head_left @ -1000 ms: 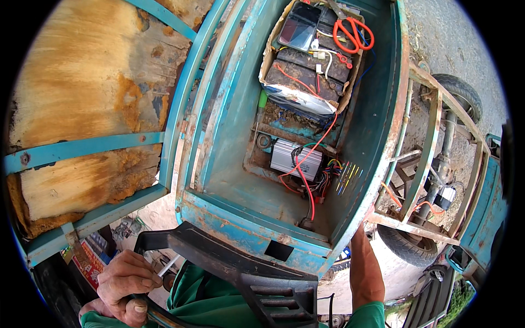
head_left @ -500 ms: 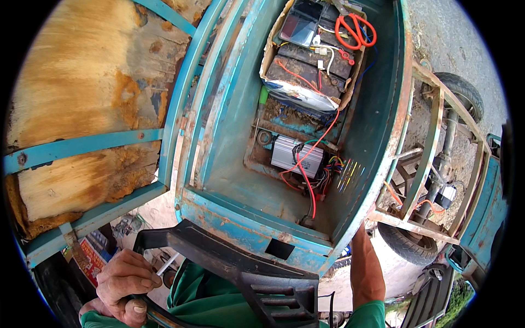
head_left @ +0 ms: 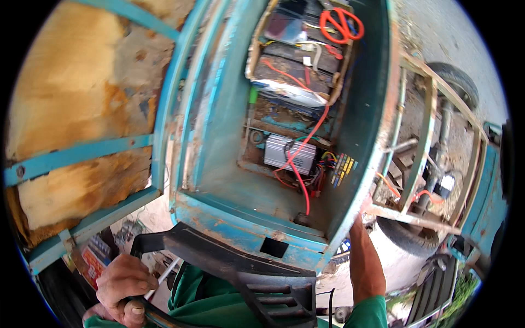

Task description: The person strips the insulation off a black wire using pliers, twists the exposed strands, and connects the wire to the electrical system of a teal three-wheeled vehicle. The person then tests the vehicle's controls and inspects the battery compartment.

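Observation:
My left hand [head_left: 127, 287] is closed round the lower bar of a black plastic panel [head_left: 210, 251] with slots at its right end. A pale thin rod [head_left: 168, 270] shows beside my fingers; whether I hold it too is unclear. The panel lies in front of a blue metal compartment [head_left: 219, 216]. My right forearm [head_left: 365, 262] reaches up to the compartment's right outer side, where the hand is hidden by the rusty edge. Inside the compartment sit a silver finned controller box [head_left: 290, 154] with coloured wires and a red cable [head_left: 302, 188].
Farther in, a torn carton [head_left: 292, 94] holds dark batteries, with a phone [head_left: 285, 24] and orange-handled scissors [head_left: 342, 26] on top. A raised wooden lid [head_left: 65, 93] with blue bars stands left. A rusty frame [head_left: 429, 131] with wheels [head_left: 453, 85] lies right.
The whole view has shifted slightly, so the compartment and its contents sit a little farther left. My left grip and my right arm look the same.

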